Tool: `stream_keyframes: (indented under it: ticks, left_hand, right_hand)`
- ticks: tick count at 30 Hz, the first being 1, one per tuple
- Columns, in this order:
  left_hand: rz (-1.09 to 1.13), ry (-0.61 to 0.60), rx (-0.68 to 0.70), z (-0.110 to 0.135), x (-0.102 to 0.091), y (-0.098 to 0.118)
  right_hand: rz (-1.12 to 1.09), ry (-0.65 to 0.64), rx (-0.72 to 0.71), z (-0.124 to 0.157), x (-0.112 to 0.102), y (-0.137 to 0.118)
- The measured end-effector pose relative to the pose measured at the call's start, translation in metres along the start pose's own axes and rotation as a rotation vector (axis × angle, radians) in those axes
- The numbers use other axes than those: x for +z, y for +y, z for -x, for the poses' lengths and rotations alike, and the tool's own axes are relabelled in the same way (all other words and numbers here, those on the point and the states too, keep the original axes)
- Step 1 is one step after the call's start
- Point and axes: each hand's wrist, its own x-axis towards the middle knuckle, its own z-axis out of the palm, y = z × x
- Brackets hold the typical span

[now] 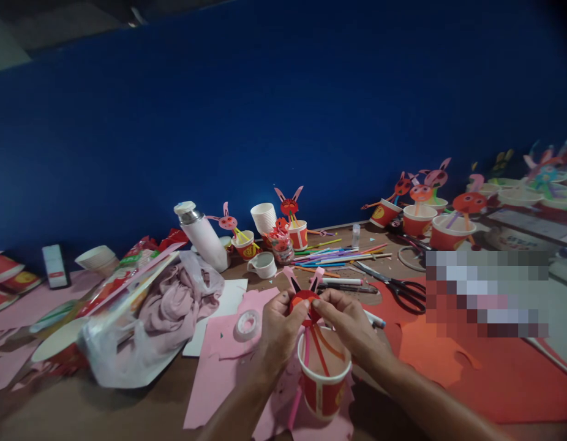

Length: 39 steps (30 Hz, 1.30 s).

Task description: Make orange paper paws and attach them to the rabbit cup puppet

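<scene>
My left hand [278, 327] and my right hand [350, 327] both pinch a red paper rabbit face with pink ears [304, 294], held above a red and white paper cup [324, 383]. Straws, pink and red, run from the face down into the cup. The cup stands on pink paper [219, 373] at the table's near edge. A roll of clear tape [247, 324] lies just left of my left hand. A marker [374, 320] lies right behind my right hand.
Black scissors [400, 288] and loose coloured straws [334, 254] lie behind my hands. Finished rabbit cups [419, 214] line the blue wall. A white flask [203, 236], a stack of cups [264, 217] and a plastic bag with pink cloth [141, 318] sit at the left. Orange and red paper [449, 361] covers the right.
</scene>
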Motion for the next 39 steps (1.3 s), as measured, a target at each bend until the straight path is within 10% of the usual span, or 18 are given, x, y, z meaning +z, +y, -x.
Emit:
stream_keyframes:
  ticks: [39]
  left_hand:
    - [-0.067, 0.013, 0.009, 0.0004, 0.0009, 0.0038]
  right_hand:
    - [0.063, -0.014, -0.046, 0.0012, -0.0004, 0.0001]
